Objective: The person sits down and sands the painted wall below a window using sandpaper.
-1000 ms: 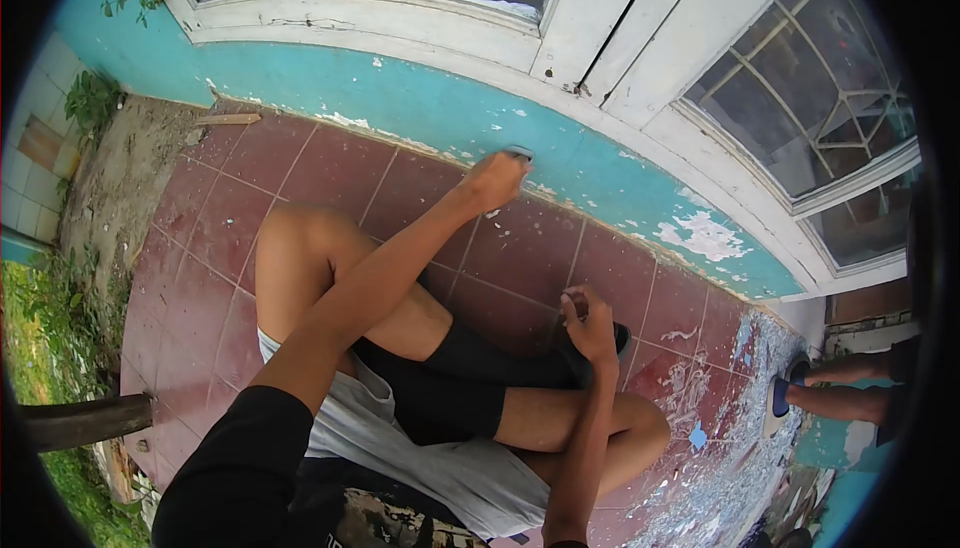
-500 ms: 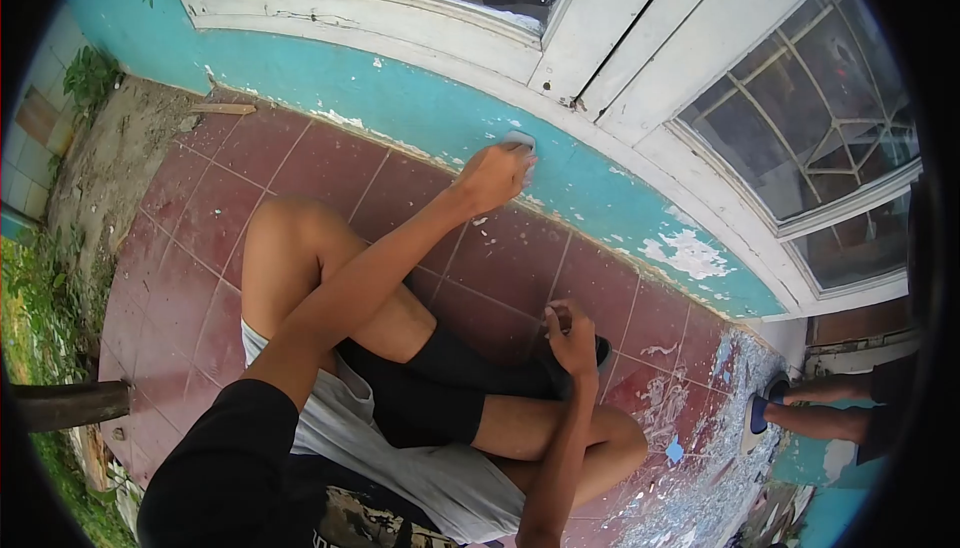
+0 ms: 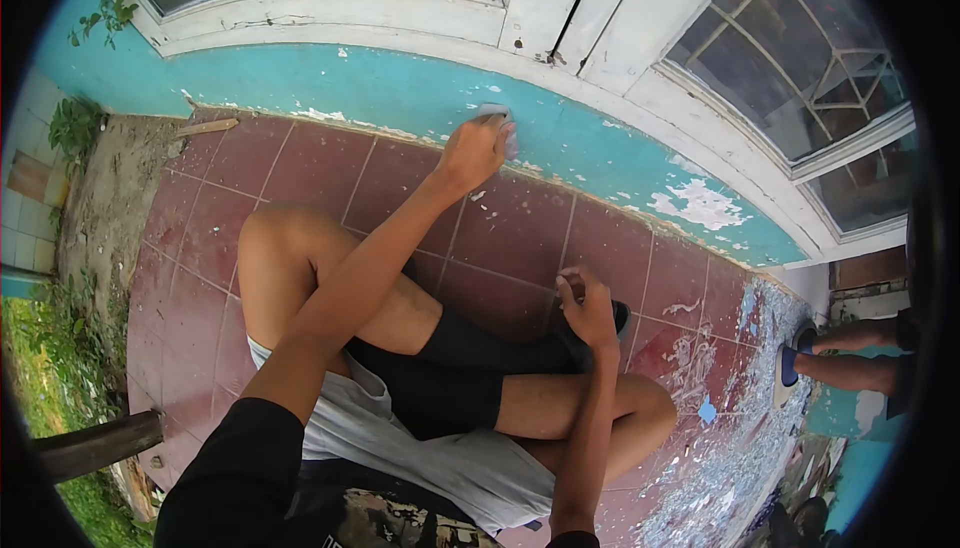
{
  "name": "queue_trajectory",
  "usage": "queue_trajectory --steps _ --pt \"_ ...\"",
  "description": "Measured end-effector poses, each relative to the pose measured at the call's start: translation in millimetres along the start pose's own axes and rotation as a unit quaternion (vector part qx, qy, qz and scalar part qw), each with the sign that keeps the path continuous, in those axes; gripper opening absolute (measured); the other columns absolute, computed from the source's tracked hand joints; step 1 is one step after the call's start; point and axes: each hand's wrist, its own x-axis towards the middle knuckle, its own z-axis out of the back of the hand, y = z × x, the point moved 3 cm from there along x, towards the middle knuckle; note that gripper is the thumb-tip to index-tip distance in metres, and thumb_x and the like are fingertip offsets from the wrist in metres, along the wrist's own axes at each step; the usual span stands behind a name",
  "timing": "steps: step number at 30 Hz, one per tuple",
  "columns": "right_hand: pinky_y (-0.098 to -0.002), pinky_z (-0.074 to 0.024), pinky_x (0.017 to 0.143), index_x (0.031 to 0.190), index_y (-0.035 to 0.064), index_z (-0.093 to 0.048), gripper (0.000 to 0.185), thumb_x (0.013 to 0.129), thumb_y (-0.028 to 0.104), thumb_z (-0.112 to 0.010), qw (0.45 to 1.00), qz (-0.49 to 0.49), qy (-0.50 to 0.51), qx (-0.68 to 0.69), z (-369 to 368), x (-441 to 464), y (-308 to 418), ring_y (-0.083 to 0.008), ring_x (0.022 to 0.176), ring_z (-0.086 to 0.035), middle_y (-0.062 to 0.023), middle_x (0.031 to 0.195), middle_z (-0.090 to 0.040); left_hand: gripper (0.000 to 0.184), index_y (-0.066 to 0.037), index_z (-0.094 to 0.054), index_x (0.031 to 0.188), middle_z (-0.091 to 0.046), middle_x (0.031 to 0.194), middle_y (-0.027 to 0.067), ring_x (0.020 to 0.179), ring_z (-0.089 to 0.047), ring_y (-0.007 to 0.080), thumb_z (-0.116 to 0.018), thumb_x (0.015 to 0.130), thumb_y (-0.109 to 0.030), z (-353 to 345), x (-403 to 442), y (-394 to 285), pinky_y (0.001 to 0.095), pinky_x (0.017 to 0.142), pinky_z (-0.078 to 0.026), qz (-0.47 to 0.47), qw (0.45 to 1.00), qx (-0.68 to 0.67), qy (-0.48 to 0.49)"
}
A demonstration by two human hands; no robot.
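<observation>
Up against the turquoise lower wall (image 3: 360, 78), my left hand (image 3: 472, 156) is closed on a flat greyish piece (image 3: 493, 109) pressed to the paint. Its kind is hard to make out, as the fingers cover most of it. Flaked white spots dot the paint around it. My right hand (image 3: 590, 310) hovers over my crossed legs, near a dark shoe (image 3: 622, 320). Its fingers are curled in toward the thumb, and whatever they may hold is hidden.
Red floor tiles (image 3: 505, 223) carry paint chips (image 3: 700, 488), thickest at the right. A blue flake (image 3: 707, 409) lies there. White window frames (image 3: 400, 23) rise above the wall. Another person's legs (image 3: 850, 353) stand at the right. A dark post (image 3: 100, 446) is at left.
The view has shifted, so the wall and floor sit differently in it. My left hand stays at nearly the same wall spot with the greyish piece; my right hand stays curled.
</observation>
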Motion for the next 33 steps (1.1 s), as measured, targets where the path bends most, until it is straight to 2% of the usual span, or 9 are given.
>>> queue_trajectory --steps 2,8,14,15,17,23,26,30,33 --pt "-0.0329 -0.0482 0.059 0.100 -0.0005 -0.064 0.011 0.092 0.007 -0.066 1.000 0.004 0.002 -0.001 -3.1 1.3 -2.9 -0.0225 0.060 -0.065 -0.0159 0.073 -0.068 0.020 0.005 -0.062 0.089 -0.067 0.088 0.0270 0.077 -0.064 0.0459 -0.058 0.098 -0.012 -16.6 -12.0 16.6 0.0491 0.067 -0.051 0.032 0.980 0.127 0.151" --pt "-0.0332 -0.0500 0.062 0.099 -0.0003 -0.064 0.011 0.092 0.007 -0.067 1.000 0.001 0.003 -0.004 1.8 5.4 -3.0 -0.0247 0.065 -0.068 -0.0156 0.076 -0.069 0.022 0.005 -0.061 0.090 -0.066 0.088 0.0282 0.077 -0.064 0.0464 -0.056 0.099 -0.014 12.6 12.3 -17.8 0.0506 0.068 -0.052 0.005 0.999 0.007 -0.035" --pt "-0.0333 -0.0508 0.064 0.100 -0.0001 -0.065 0.012 0.091 0.008 -0.068 1.000 0.006 0.006 -0.001 -5.2 5.8 -1.1 -0.0255 0.067 -0.069 -0.0155 0.077 -0.069 0.018 0.006 -0.062 0.094 -0.066 0.088 0.0273 0.077 -0.064 0.0465 -0.058 0.098 -0.011 -13.1 -3.7 1.2 0.0484 0.066 -0.053 0.008 0.980 0.116 0.160" --pt "-0.0332 -0.0508 0.064 0.100 -0.0001 -0.065 0.012 0.091 0.008 -0.067 1.000 -0.002 0.008 -0.004 -3.8 7.2 -1.8 -0.0255 0.067 -0.069 -0.0157 0.077 -0.069 0.018 0.006 -0.062 0.094 -0.066 0.088 0.0273 0.077 -0.064 0.0465 -0.058 0.098 -0.011 -9.2 2.9 -5.7 0.0484 0.066 -0.053 0.008 0.982 0.114 0.153" --pt "-0.0333 -0.0505 0.064 0.100 -0.0001 -0.065 0.012 0.091 0.008 -0.067 1.000 -0.001 0.005 -0.005 0.4 6.4 -3.9 -0.0255 0.067 -0.068 -0.0158 0.077 -0.069 0.018 0.006 -0.062 0.095 -0.066 0.089 0.0270 0.078 -0.064 0.0467 -0.058 0.098 -0.011 5.9 11.5 -19.7 0.0487 0.067 -0.053 -0.043 0.999 0.013 -0.030" --pt "-0.0332 -0.0501 0.063 0.099 0.0001 -0.065 0.012 0.091 0.009 -0.068 1.000 -0.018 0.021 -0.009 -4.9 4.7 -2.3 -0.0243 0.066 -0.068 -0.0155 0.077 -0.069 0.015 0.005 -0.062 0.096 -0.066 0.089 0.0265 0.080 -0.066 0.0436 -0.057 0.097 -0.010 -27.4 -17.0 25.2 0.0482 0.069 -0.054 -0.057 0.981 0.136 0.126" --pt "-0.0331 -0.0502 0.063 0.099 0.0000 -0.065 0.012 0.092 0.009 -0.067 1.000 0.017 -0.001 -0.002 -0.6 6.8 -4.9 -0.0235 0.065 -0.067 -0.0154 0.076 -0.069 0.016 0.004 -0.062 0.097 -0.066 0.092 0.0267 0.082 -0.066 0.0442 -0.057 0.097 -0.012 -1.4 5.3 -11.1 0.0488 0.070 -0.054 -0.058 0.997 0.040 0.018" --pt "-0.0336 -0.0507 0.063 0.099 -0.0001 -0.065 0.012 0.091 0.009 -0.067 1.000 -0.028 0.010 0.010 -1.6 -2.8 -3.4 -0.0240 0.066 -0.068 -0.0154 0.078 -0.069 0.017 0.005 -0.062 0.098 -0.066 0.093 0.0253 0.084 -0.065 0.0444 -0.057 0.097 -0.010 -11.1 -7.3 9.6 0.0492 0.071 -0.053 -0.008 0.999 0.030 0.030" --pt "-0.0341 -0.0511 0.064 0.099 -0.0004 -0.064 0.013 0.091 0.009 -0.067 1.000 -0.020 0.020 0.006 -4.7 3.9 -2.3 -0.0247 0.066 -0.068 -0.0156 0.078 -0.070 0.015 0.005 -0.062 0.096 -0.066 0.089 0.0251 0.079 -0.066 0.0436 -0.058 0.096 -0.009 -32.4 -19.1 34.2 0.0475 0.069 -0.052 -0.087 0.981 0.120 0.125"
